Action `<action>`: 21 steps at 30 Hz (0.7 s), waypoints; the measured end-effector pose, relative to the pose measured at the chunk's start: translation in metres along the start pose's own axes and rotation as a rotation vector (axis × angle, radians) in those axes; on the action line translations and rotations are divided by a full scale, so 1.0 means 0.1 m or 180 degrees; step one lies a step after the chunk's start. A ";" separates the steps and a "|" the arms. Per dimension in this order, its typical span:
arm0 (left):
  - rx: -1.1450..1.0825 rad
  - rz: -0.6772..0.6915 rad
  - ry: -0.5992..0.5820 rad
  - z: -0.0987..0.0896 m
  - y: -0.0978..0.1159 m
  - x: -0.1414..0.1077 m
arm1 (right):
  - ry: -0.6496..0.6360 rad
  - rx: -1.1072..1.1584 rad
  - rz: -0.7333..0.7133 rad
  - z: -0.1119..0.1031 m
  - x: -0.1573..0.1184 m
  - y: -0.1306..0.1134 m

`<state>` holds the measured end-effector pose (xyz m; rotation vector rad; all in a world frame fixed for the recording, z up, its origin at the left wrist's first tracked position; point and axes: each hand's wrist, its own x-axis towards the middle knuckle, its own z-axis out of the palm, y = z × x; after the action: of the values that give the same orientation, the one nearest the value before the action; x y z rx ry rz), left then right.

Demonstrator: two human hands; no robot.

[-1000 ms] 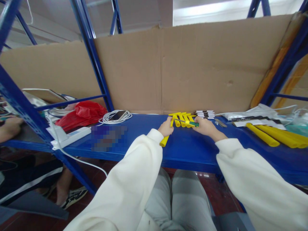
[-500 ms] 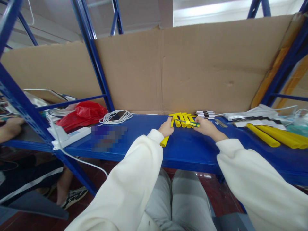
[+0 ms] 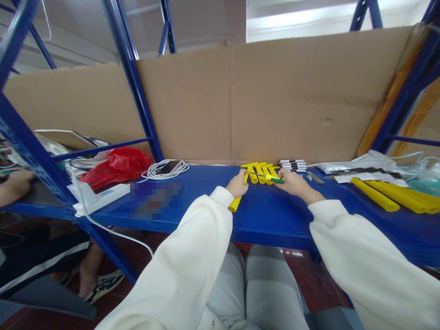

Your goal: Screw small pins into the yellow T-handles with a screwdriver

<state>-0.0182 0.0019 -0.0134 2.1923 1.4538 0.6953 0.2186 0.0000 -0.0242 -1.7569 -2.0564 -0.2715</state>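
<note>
Gripping, left hand (image 3: 237,184) partly hides a yellow tube (image 3: 235,204).

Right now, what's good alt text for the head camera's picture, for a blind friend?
A person's left hand holds a yellow tube while the right hand points a yellow-and-green screwdriver toward it. More yellow pieces lie nearby on a blue workbench, before a cardboard panel.

Off-white above, pale grey below

The left sleeve (image 3: 187,256) and the right sleeve (image 3: 362,250) are off-white and roomy, with soft folds. They narrow to a left cuff (image 3: 222,196) and a right cuff (image 3: 317,211) in the same colour. The hands (image 3: 237,184) are bare. The trousers (image 3: 271,279) are light grey, smooth and loose-fitting, with shallow creases.
</note>
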 end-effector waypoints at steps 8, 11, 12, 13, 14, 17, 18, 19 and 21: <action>0.0001 -0.0036 -0.0012 0.00 0.00 0.00 | -0.0173 -0.0086 -0.0025 -0.07 -0.02 -0.08; -0.0012 -0.0038 -0.0008 0.00 0.00 0.00 | -0.0145 -0.0092 -0.0004 -0.07 -0.02 -0.07; -0.0009 -0.0037 -0.0016 0.00 -0.01 0.01 | -0.0144 -0.0079 -0.0004 -0.06 -0.02 -0.07; -0.0008 -0.0038 -0.0019 0.01 -0.01 0.01 | -0.0140 -0.0070 -0.0004 -0.06 -0.02 -0.06; -0.0015 -0.0039 -0.0015 0.01 -0.02 0.02 | -0.0135 -0.0073 -0.0011 -0.06 -0.03 -0.06; -0.0064 -0.0034 0.0021 0.02 -0.03 0.03 | -0.0257 -0.0126 -0.0005 -0.08 -0.03 -0.09; -0.0070 -0.0035 0.0022 0.02 -0.03 0.03 | -0.0330 -0.0128 0.0006 -0.09 -0.03 -0.09; -0.0064 -0.0038 0.0015 0.02 -0.03 0.03 | -0.0383 -0.0118 0.0009 -0.10 -0.03 -0.10; -0.0029 -0.0045 -0.0012 0.01 -0.02 0.02 | -0.0369 -0.0089 -0.0018 -0.11 -0.02 -0.10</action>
<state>-0.0184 0.0041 -0.0148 2.1733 1.4601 0.6913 0.2115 -0.0081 -0.0144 -1.8230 -2.1480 -0.2054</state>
